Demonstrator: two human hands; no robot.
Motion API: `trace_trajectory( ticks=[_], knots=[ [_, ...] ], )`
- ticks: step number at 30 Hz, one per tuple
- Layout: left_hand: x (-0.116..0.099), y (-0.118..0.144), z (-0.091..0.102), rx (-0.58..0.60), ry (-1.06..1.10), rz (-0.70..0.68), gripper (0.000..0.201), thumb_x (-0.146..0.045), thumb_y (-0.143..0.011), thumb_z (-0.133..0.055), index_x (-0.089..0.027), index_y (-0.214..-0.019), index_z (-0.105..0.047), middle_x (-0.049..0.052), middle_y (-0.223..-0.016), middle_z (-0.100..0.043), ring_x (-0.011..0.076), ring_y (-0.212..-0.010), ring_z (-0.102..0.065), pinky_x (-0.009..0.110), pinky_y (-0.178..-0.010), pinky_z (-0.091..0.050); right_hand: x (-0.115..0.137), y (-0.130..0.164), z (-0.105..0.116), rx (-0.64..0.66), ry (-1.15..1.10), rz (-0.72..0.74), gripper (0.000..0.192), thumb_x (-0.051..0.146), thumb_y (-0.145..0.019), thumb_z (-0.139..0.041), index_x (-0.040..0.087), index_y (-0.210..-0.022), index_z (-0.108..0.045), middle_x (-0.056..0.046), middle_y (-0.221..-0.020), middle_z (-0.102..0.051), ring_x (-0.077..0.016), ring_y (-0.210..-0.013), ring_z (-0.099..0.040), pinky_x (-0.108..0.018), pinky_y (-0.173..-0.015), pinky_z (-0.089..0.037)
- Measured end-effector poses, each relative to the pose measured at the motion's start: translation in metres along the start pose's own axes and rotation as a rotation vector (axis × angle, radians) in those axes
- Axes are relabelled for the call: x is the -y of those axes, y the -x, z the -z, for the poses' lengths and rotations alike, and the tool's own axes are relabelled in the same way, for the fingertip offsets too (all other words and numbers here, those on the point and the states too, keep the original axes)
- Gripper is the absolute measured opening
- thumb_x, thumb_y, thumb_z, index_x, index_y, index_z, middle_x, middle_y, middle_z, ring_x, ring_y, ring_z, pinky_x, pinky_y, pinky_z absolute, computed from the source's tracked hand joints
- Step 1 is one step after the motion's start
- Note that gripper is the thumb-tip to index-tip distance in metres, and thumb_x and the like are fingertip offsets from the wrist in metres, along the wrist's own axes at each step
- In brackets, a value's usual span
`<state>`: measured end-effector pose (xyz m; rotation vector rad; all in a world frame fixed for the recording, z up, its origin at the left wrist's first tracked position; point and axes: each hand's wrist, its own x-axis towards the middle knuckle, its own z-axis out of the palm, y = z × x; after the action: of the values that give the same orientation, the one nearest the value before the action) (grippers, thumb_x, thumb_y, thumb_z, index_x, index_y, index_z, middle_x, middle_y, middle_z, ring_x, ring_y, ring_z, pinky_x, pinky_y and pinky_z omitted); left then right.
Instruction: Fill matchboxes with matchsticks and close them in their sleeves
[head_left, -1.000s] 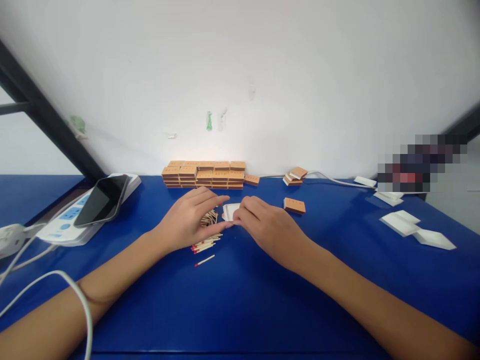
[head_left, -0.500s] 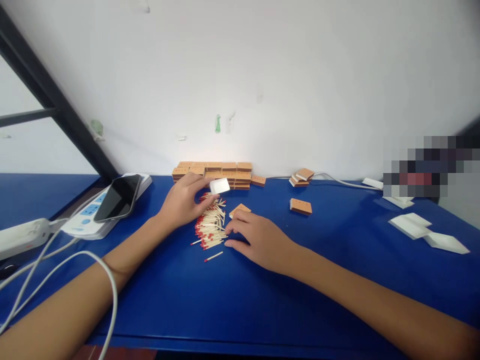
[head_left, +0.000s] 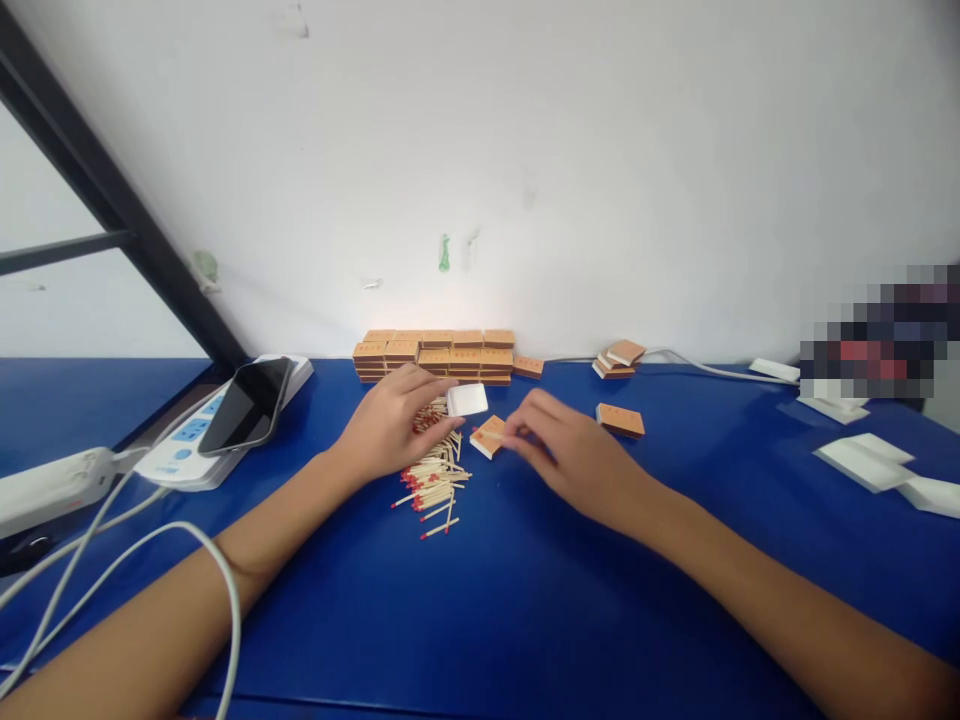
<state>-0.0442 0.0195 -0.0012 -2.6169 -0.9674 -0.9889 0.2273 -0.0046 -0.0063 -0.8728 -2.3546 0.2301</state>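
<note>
the white inner tray point(head_left: 467, 400) is pinched at the fingertips of your left hand point(head_left: 390, 425), lifted just above the far end of the loose matches point(head_left: 435, 470) heaped on the blue table point(head_left: 525, 600). the grip looks shallow, only on the tray's near-left edge, so a small twist could let it drop onto the heap and scatter the sticks.

just to the right, the orange sleeve point(head_left: 489, 436) lies on the table with the fingertips of your right hand point(head_left: 574, 450) touching its right edge; that hand is narrow, fingers drawn together, not yet holding anything you could call gripped. press too hard and the thin card may buckle or skid toward the matches.

a few matches stray at the near edge of the heap, and your left wrist rests close to them, so a sweep of the forearm could roll them off toward you.

farther out, the stacked matchboxes point(head_left: 435, 354) stand along the far wall, a single box point(head_left: 620, 420) lies to the right, and a phone point(head_left: 246, 405) rests on a power strip to the left. the cable point(head_left: 172, 560) lying over your left forearm could snag.
</note>
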Motion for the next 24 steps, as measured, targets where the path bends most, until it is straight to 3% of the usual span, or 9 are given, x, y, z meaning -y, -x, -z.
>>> trace_trajectory(
  ticks=[5,10,24],
  knots=[
    [-0.016,-0.002,-0.001,0.034,0.095,-0.031,0.041,-0.040,-0.099,-0.068,-0.013,-0.130,-0.067,0.011,-0.104,-0.072,0.0246,-0.096,-0.064,0.044,-0.088,-0.056,-0.008,-0.003,0.013,-0.184,0.020,-0.018,0.012,0.023,-0.106,-0.056,0.021,-0.098,-0.064,-0.003,-0.093,-0.062,-0.0154,-0.077,-0.060,-0.030,-0.069,-0.047],
    [-0.027,-0.003,-0.003,0.041,0.131,-0.045,0.042,-0.039,-0.099,-0.069,-0.015,-0.133,-0.065,0.011,-0.106,-0.072,0.0245,-0.096,-0.064,0.043,-0.087,-0.055,-0.004,0.000,0.010,-0.133,0.038,0.003,0.012,0.021,-0.105,-0.055,0.020,-0.097,-0.064,-0.004,-0.096,-0.063,-0.0155,-0.077,-0.060,-0.030,-0.067,-0.046],
    [-0.027,-0.002,-0.004,0.074,0.150,-0.060,0.042,-0.040,-0.100,-0.067,-0.016,-0.134,-0.065,0.012,-0.107,-0.072,0.0260,-0.098,-0.065,0.046,-0.087,-0.056,-0.003,0.003,0.006,-0.101,0.065,0.015,0.013,0.020,-0.103,-0.056,0.019,-0.099,-0.069,-0.006,-0.098,-0.063,-0.0179,-0.083,-0.063,-0.033,-0.075,-0.052]
  ],
)
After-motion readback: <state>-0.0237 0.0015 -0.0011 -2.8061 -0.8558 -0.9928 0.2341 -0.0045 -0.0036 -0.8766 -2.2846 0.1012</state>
